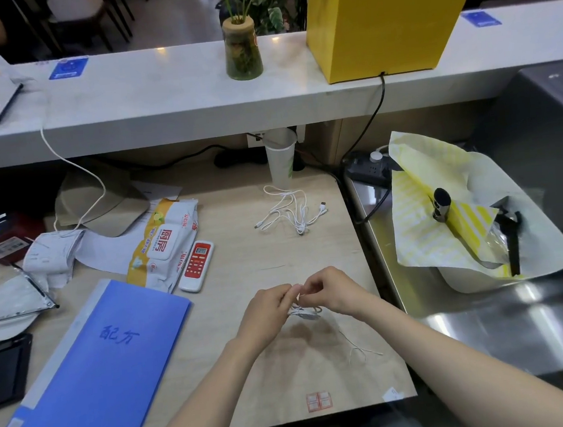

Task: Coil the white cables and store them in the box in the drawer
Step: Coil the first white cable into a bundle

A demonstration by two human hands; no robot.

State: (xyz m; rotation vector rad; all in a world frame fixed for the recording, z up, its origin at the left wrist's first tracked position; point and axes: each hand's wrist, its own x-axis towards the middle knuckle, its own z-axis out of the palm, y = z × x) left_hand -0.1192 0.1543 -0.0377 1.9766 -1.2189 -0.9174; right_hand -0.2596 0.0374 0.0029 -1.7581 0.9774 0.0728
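Note:
Over the wooden desk [243, 258] my left hand [265, 313] and my right hand [329, 293] meet fingertip to fingertip. Both pinch a thin white cable [305, 312], partly bunched in small loops under my fingers. Its free end [362, 350] trails off to the right across the desk. Farther back, near the cup, a second white cable [290, 210] lies loose and tangled with its plugs spread out. No drawer or box is in view.
A blue folder [92, 369] lies at the front left, with a remote control [196, 266] and a pack of wipes [164, 241] behind it. A paper cup [280, 160] stands at the back. At the right, a steel counter [490, 324] carries a tray with yellow paper [445, 211].

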